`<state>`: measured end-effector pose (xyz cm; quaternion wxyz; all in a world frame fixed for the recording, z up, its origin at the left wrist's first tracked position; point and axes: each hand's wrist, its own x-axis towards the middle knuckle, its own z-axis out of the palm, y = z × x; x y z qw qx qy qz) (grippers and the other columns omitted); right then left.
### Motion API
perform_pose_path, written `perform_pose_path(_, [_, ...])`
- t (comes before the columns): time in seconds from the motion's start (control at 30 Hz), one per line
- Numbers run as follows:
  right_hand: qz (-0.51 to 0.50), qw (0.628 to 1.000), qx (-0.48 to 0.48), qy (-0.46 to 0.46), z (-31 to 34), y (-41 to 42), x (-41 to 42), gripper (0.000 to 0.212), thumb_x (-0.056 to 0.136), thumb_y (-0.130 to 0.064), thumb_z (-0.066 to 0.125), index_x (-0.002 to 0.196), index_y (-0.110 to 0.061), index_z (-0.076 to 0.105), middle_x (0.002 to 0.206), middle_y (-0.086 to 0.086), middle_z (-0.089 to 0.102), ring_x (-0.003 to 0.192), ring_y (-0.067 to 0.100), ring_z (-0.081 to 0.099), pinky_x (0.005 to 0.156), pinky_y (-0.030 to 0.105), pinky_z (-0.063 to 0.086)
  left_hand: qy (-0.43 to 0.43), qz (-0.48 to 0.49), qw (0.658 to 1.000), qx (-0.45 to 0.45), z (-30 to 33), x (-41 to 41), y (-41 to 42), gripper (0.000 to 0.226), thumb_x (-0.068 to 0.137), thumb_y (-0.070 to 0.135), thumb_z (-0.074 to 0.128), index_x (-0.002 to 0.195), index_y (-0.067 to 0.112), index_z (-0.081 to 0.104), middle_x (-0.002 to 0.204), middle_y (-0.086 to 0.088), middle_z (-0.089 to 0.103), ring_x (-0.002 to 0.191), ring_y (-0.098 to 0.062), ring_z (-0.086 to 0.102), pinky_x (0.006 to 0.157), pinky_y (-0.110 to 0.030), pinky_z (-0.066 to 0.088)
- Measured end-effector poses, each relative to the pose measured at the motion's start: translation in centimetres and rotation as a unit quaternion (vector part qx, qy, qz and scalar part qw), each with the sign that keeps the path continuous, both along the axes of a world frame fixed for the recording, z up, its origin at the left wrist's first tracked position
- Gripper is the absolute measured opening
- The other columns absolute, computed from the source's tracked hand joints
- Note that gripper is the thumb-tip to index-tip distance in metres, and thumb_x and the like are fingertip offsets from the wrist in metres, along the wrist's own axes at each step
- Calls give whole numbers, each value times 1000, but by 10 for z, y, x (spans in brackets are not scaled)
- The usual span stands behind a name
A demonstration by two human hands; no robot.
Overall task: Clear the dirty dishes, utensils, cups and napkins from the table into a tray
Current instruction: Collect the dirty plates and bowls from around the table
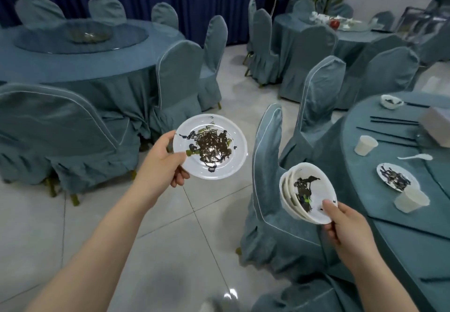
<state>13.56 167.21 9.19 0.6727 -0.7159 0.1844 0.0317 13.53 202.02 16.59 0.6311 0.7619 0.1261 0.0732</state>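
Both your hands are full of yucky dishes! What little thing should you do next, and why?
Probably set the dirty plate in the left hand on top of the stack of bowls tilted in the right hand. That would free one hand, and cups, a spoon and another plate wait on the table. No tray is in view.

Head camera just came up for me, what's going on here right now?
A person is clearing a banquet table. The left hand holds a dirty white plate by its rim over the floor. The right hand grips a tilted stack of dirty bowls beside a covered chair. Still on the table at right: another dirty plate, two paper cups, a white spoon, chopsticks and a small bowl. No tray is in view.
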Motion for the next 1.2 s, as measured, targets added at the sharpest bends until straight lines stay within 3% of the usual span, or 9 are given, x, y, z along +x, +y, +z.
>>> perform_pose_path(0.3, [-103, 994, 32, -12, 14, -3, 94, 38, 91, -19, 57, 54, -20, 63, 47, -1, 40, 39, 9, 30, 34, 18, 24, -7, -75, 996, -40, -3, 160, -41, 47, 84, 3, 41, 121, 31, 50, 50, -3, 59, 41, -14, 49, 37, -22, 35])
perform_pose_path(0.57, [-274, 962, 16, -6, 16, -59, 128, 26, 93, -15, 55, 68, -13, 60, 46, -2, 40, 39, 9, 29, 36, 17, 22, 6, -261, 964, -57, -12, 286, -153, 41, 88, 0, 41, 116, 30, 48, 43, -2, 54, 35, -11, 44, 35, -18, 34])
perform_pose_path(0.7, [-365, 931, 0, -4, 17, -85, 142, 24, 93, -14, 54, 71, -12, 60, 42, -5, 42, 36, 7, 31, 37, 19, 25, 29, -342, 938, -48, -17, 341, -211, 40, 90, 2, 42, 123, 24, 46, 43, -2, 55, 34, -10, 45, 34, -17, 35])
perform_pose_path(0.93, [-476, 879, 4, 20, 3, -130, 151, 19, 92, -18, 54, 78, -8, 61, 44, -2, 45, 36, 6, 33, 34, 17, 28, 68, -446, 892, 1, -38, 401, -306, 45, 91, 5, 42, 128, 31, 41, 45, -1, 58, 37, -11, 49, 35, -20, 36])
perform_pose_path(1.2, [-547, 834, 36, 59, -28, -220, 149, 20, 91, -19, 53, 72, -13, 58, 46, -3, 44, 38, 8, 33, 36, 17, 28, 143, -502, 852, 48, -85, 415, -418, 51, 91, 3, 42, 132, 32, 40, 51, -5, 63, 38, -12, 52, 37, -21, 38])
